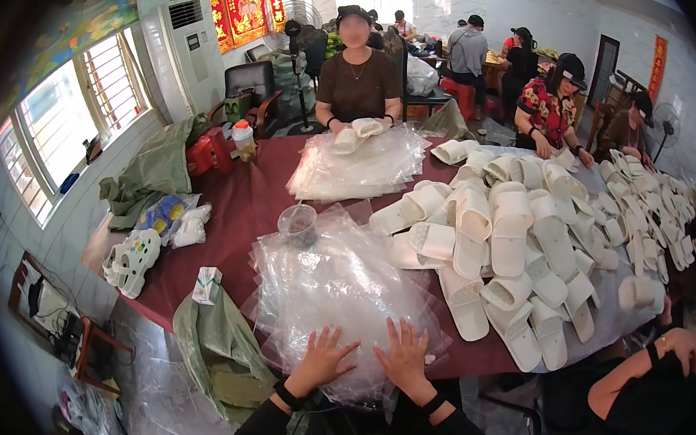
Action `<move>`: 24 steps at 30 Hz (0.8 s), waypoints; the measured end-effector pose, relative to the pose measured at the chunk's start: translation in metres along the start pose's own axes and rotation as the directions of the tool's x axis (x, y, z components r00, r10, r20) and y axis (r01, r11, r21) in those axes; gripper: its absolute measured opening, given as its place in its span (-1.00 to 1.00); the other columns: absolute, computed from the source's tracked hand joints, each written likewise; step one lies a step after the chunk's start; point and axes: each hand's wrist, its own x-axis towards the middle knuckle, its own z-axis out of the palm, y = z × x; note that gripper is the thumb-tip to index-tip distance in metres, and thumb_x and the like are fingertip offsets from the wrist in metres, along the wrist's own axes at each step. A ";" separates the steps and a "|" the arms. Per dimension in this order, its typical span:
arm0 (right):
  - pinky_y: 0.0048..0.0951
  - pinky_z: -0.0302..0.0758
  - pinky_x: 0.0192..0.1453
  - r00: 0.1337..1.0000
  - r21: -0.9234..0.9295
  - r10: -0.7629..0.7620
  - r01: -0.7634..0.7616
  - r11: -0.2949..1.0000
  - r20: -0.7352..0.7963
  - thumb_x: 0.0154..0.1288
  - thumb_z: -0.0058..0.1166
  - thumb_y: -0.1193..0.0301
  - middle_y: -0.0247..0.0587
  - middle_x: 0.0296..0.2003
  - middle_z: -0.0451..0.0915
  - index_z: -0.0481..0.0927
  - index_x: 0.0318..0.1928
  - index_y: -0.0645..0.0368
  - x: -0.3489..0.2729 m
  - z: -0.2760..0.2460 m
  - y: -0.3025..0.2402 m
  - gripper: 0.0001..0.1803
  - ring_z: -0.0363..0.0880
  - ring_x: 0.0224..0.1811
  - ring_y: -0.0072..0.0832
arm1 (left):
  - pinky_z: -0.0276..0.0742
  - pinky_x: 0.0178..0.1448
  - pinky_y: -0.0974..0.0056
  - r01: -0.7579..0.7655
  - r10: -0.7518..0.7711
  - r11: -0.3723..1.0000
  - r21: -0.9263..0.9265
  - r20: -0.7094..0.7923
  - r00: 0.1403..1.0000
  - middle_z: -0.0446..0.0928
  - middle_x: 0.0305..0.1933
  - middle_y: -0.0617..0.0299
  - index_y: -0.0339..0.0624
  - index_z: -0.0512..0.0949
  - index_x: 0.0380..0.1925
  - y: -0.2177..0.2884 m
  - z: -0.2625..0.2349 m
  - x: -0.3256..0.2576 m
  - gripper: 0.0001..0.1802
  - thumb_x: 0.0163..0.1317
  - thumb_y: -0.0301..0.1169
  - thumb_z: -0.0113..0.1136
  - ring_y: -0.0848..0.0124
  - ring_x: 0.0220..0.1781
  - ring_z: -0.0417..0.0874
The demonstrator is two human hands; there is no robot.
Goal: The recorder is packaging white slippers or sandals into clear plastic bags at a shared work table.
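Here both hands lie flat, fingers spread, on the near edge of a stack of clear plastic bags (341,286) at the 6 o'clock side of the desk (243,201), which is covered in dark red cloth. The left hand (322,359) presses the stack at its lower left; its grip is released, palm down, closed on nothing. The right hand (404,354) rests just beside it at 3 o'clock, likewise released and flat on the plastic. Both wrists wear dark bands over black sleeves.

At 12 o'clock from the stack, touching its far edge, stands a small clear plastic cup (298,223). Beyond it lies a second pile of clear bags (360,168), in front of a seated person in a brown shirt (360,83) who holds a white slipper in both hands. At 2 o'clock from the hands, a large heap of white slippers (518,239) covers the right half of the desk.

At 9 o'clock from the near stack, a small white and green box (208,284) stands upright near the desk's edge, and further out lies a pair of white clogs (132,259). A red jug (210,151) and a bottle with an orange cap (244,140) stand toward 11 o'clock. Another person's arm (647,364) reaches in at 3 o'clock.
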 end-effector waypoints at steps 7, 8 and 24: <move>0.25 0.03 0.27 0.999 0.027 0.006 -0.007 1.000 0.033 0.16 0.06 0.01 0.11 0.21 0.27 0.20 0.33 0.04 -0.009 0.002 0.004 -0.23 0.26 0.22 -0.05 | 0.07 0.31 -0.25 0.009 -0.009 1.000 -0.020 0.009 1.000 0.12 0.35 -0.12 0.35 0.30 0.24 0.007 0.009 0.002 -0.35 0.12 0.10 0.13 -0.15 0.35 0.15; 0.25 0.02 0.27 0.999 0.024 -0.002 0.001 1.000 0.039 0.16 0.07 0.02 0.10 0.21 0.26 0.18 0.33 0.04 -0.005 0.006 0.004 -0.22 0.25 0.23 -0.05 | 0.12 0.29 -0.22 0.008 -0.008 1.000 0.009 0.003 1.000 0.12 0.35 -0.15 0.36 0.31 0.24 0.003 0.011 0.005 -0.33 0.09 0.11 0.15 -0.15 0.33 0.18; 0.15 0.05 0.31 0.993 -0.080 0.065 -0.058 0.995 0.094 0.19 0.03 0.08 0.01 0.23 0.27 0.20 0.31 0.11 0.005 0.003 0.026 -0.27 0.23 0.28 -0.14 | 0.20 0.23 -0.12 0.002 -0.004 0.999 -0.054 -0.038 0.999 0.17 0.29 -0.28 0.27 0.36 0.20 -0.002 0.008 0.044 -0.33 0.06 0.13 0.16 -0.14 0.21 0.30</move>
